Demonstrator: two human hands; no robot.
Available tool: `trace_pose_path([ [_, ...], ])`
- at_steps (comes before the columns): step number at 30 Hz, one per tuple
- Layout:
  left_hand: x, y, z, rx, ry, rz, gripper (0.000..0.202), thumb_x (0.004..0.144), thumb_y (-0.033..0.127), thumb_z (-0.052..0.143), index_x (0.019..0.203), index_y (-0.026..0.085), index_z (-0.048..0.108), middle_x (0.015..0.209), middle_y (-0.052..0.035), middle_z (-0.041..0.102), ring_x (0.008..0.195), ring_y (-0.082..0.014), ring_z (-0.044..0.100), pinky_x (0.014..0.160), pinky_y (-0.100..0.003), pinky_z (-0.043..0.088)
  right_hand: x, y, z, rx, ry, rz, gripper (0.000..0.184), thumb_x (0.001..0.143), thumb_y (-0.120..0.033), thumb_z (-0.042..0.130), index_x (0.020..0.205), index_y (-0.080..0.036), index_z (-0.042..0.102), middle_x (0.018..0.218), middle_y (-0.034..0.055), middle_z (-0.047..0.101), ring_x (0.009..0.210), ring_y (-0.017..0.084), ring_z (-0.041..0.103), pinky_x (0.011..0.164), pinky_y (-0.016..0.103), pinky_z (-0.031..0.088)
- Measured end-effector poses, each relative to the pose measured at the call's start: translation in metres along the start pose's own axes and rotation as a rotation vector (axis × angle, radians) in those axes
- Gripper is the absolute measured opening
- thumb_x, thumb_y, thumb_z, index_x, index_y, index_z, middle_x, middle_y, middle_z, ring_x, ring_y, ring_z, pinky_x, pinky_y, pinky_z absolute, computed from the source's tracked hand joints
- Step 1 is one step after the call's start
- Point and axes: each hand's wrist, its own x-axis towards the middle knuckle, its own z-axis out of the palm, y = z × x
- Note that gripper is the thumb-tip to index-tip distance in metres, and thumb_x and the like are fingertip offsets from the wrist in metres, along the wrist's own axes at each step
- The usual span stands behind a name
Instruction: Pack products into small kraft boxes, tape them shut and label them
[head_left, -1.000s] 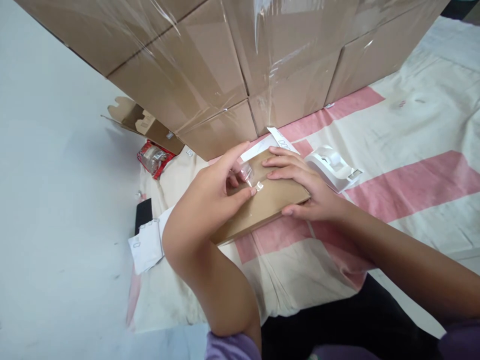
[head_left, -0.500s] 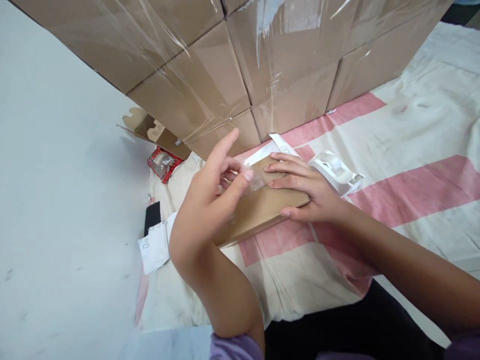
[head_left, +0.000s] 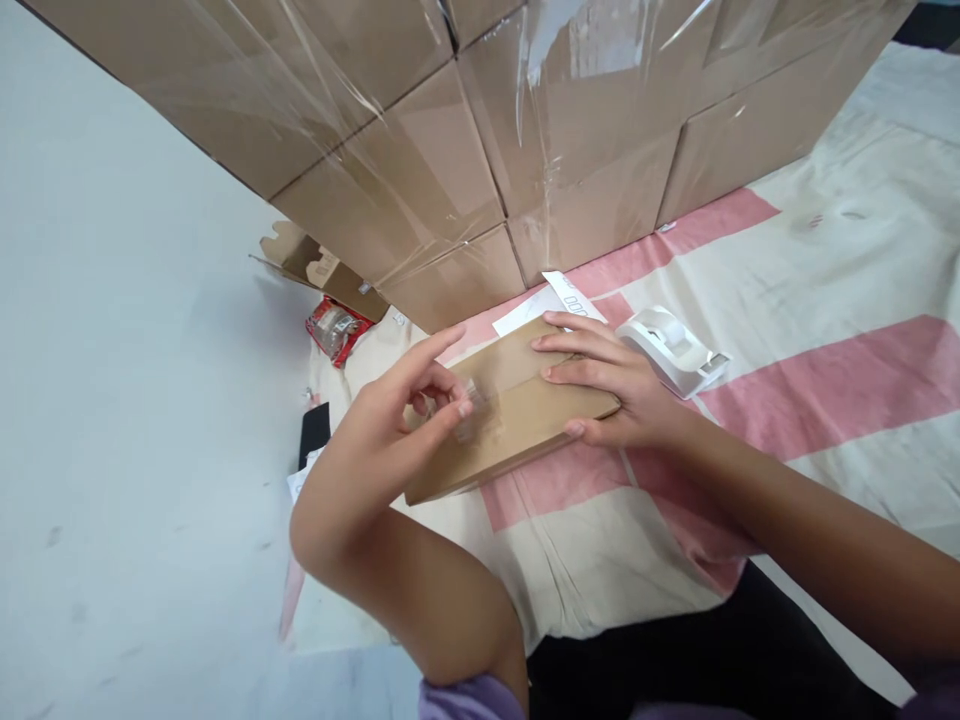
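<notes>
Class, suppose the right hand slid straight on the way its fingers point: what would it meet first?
Probably the left hand, pinching clear tape over the flat box; depth is unclear.

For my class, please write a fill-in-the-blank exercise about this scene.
The left hand pinches a clear strip of ____.
The right hand rests flat on a small brown ____.
The dispenser beside the right hand is coloured ____.
The packet is coloured ____.
Missing: tape; box; white; red.
</notes>
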Motion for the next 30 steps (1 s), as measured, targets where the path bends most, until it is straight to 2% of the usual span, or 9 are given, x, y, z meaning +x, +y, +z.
trace_pose_path([
  [6,-0.002,-0.01,-0.004,-0.018,-0.005,-0.054,0.051,0.096,0.031,0.063,0.146,0.033,0.051,0.093,0.0009,0.069,0.089,-0.0152,0.064,0.076,-0.028,0.049,-0.001,0.0,0.0,0.038,-0.008,0.025,0.042,0.089,-0.054,0.07,0.119,-0.025,0.068,0.134,0.0119,0.066,0.144,0.036,0.047,0.117,0.059,0.042],
  [14,-0.002,-0.016,-0.004,-0.123,-0.029,0.033,0.054,0.099,0.032,0.059,0.151,0.032,0.045,0.093,-0.0001,0.067,0.088,-0.0151,0.063,0.079,-0.03,0.047,-0.003,0.002,0.001,0.071,-0.013,0.044,0.045,0.088,-0.055,0.071,0.124,-0.027,0.067,0.137,0.0104,0.064,0.146,0.036,0.045,0.12,0.061,0.038],
  [19,0.006,-0.014,0.004,-0.118,-0.115,-0.063,0.058,0.094,0.029,0.064,0.15,0.029,0.048,0.093,0.0004,0.068,0.081,-0.0139,0.06,0.074,-0.028,0.047,-0.005,0.002,0.0,0.075,-0.028,0.063,0.045,0.089,-0.054,0.071,0.125,-0.028,0.066,0.14,0.0098,0.063,0.147,0.036,0.043,0.121,0.062,0.037],
  [26,0.011,-0.017,0.006,-0.082,-0.13,-0.107,0.066,0.087,0.027,0.069,0.149,0.031,0.048,0.091,0.0018,0.067,0.075,-0.0137,0.056,0.072,-0.029,0.048,-0.005,0.003,0.0,0.07,-0.035,0.063,0.045,0.088,-0.056,0.07,0.124,-0.028,0.066,0.14,0.0094,0.063,0.147,0.036,0.044,0.121,0.063,0.037],
  [30,0.009,-0.008,0.007,0.043,-0.086,-0.175,0.068,0.084,0.029,0.07,0.149,0.033,0.048,0.09,0.002,0.068,0.08,-0.0166,0.059,0.075,-0.033,0.048,-0.004,0.002,0.0,0.082,-0.026,0.076,0.045,0.088,-0.057,0.07,0.122,-0.028,0.068,0.139,0.0091,0.063,0.147,0.037,0.044,0.121,0.063,0.037],
])
